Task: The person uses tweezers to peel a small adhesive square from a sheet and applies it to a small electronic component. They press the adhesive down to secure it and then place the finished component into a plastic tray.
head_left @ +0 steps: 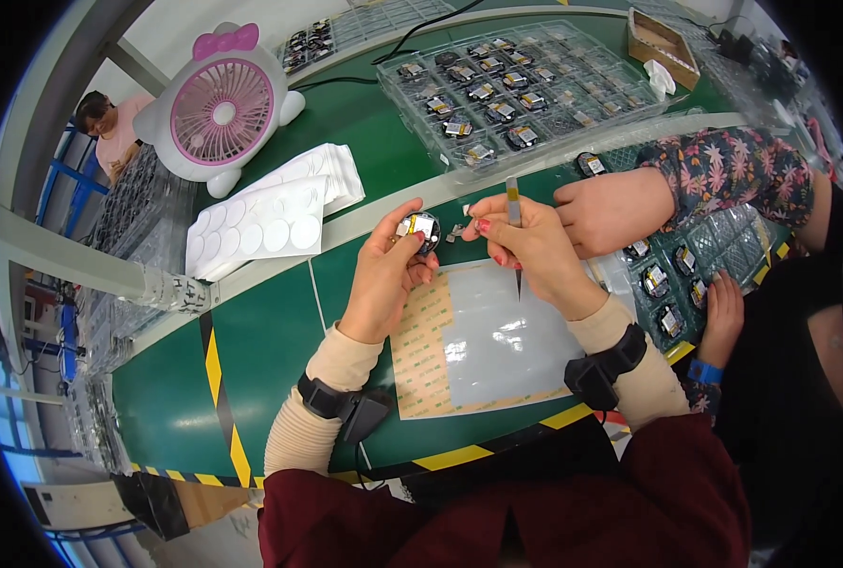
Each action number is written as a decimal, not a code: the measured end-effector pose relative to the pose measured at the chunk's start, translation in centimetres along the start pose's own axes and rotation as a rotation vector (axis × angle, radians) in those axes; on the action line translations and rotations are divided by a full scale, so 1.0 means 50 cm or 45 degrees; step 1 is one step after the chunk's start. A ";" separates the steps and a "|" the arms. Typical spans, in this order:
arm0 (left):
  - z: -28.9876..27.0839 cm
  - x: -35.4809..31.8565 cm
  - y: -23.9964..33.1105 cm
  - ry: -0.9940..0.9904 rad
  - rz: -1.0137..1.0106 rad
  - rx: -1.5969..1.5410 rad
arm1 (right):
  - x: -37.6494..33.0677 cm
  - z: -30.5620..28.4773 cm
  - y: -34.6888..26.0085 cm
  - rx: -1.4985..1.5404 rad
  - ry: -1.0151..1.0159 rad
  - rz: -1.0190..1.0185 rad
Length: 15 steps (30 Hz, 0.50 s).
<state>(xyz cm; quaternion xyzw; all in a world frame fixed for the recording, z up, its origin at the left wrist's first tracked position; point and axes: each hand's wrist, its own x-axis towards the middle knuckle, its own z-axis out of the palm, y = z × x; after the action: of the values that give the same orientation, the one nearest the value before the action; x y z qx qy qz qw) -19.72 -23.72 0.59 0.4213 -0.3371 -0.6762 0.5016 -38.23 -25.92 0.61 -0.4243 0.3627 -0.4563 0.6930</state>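
1. Head view, count: two of the person's own hands over the green bench (260, 331); one small round component (420, 228); one pair of tweezers (515, 237); one backing sheet (483, 336) edged with tan adhesive strips; one stack of white sheets (270, 213) of round pads; one pink-and-white desk fan (221, 109); several clear compartment trays (525, 85) of like components, their number not countable.
2. Left hand (383, 275): raised from the lower edge, palm turned inward, thumb and fingers clamped on the round component, which sits above the top edge of the backing sheet.
3. Right hand (530, 251): raised beside the left, fingertips near the component but apart from it, closed around the tweezers and pinching a tiny white piece at the fingertips.
4. Orientation: the tweezers' long axis runs near vertical in the picture, dark tip pointing down toward the backing sheet. The component's flat face tilts up toward the camera.
5. A co-worker's hand (611, 208) in a floral sleeve rests just beside the right hand; a second co-worker hand (724, 312) lies on a tray at right.
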 end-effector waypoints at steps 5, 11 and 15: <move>-0.002 -0.003 0.009 0.013 0.031 -0.027 | -0.004 0.013 -0.014 -0.108 -0.031 -0.040; 0.001 -0.005 0.019 0.010 0.086 -0.037 | -0.007 0.045 -0.044 -0.456 -0.001 -0.150; -0.001 -0.006 0.023 -0.011 0.104 -0.022 | -0.005 0.069 -0.048 -0.628 -0.014 -0.203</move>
<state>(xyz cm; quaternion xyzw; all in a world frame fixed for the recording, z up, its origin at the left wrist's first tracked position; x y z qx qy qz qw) -19.17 -23.74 1.66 0.3999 -0.3505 -0.6598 0.5309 -36.00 -25.35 4.13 -0.6102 0.4248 -0.4048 0.5322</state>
